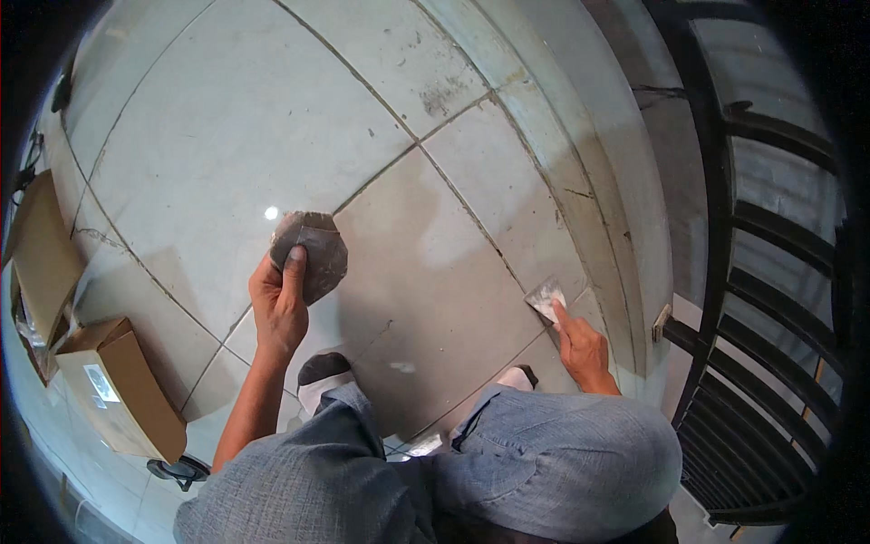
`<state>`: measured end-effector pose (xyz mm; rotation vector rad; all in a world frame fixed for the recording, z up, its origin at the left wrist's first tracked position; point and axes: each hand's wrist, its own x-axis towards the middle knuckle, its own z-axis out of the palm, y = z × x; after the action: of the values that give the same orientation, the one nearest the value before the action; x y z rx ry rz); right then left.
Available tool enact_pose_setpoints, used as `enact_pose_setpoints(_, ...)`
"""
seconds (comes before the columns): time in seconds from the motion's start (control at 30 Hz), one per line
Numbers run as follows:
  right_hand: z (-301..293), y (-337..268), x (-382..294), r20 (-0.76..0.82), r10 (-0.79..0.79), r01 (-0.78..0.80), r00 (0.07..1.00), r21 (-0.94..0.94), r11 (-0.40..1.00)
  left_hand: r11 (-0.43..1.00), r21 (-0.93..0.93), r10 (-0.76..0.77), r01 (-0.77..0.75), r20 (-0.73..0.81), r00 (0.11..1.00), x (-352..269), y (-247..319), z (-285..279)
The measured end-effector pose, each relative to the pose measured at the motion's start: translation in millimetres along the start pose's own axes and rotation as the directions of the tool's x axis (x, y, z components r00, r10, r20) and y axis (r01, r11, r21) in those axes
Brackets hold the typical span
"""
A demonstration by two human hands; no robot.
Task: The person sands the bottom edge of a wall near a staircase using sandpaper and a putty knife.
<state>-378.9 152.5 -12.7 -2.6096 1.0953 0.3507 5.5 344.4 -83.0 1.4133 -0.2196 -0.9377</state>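
Note:
My left hand [280,299] grips a flat, dark grey-brown piece with angular edges [319,255], its thumb lying on the upper face; the material is not certain. At the right, my right hand [586,350] holds a small scraper blade [546,299], whitened with residue, low against the tiled floor [435,279]. The blade is over a grout joint near the raised edge strip. How its handle sits in the fingers is hidden. Between the hands, large pale tiles show dirty grout lines and dark specks.
My bent knees in blue jeans [557,462] fill the bottom. A cardboard box [143,394] and an opened carton [47,258] stand at the left, with a black sandal or strap [178,470] below. A black metal railing [714,204] runs down the right, beyond the floor's raised edge [578,170].

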Motion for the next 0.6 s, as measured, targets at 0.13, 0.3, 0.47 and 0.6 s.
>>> enact_pose_setpoints(0.13, -4, -28, 46, -0.004, -0.069, 0.068, 0.998, -0.112, 0.991, 0.999, -0.017, 0.037, -0.036, 0.102, 0.994, 5, 2, 24)
enact_pose_setpoints(0.3, -20, -88, 161, -0.040, -0.108, 0.105, 0.993, -0.068, 0.992, 0.999, 0.028, 0.038, -0.042, 0.130, 0.991, 4, 10, 39)
enact_pose_setpoints(0.47, -58, -80, 162, -0.274, -0.192, 0.208, 0.942, 0.032, 0.978, 0.952, 0.170, 0.267, -0.254, -0.058, 0.962, 2, 25, 6)
enact_pose_setpoints(0.6, -63, -65, 141, -0.273, -0.118, 0.175, 0.955, 0.195, 0.965, 0.868, 0.315, 0.458, -0.385, -0.203, 0.866, 22, 25, -60)
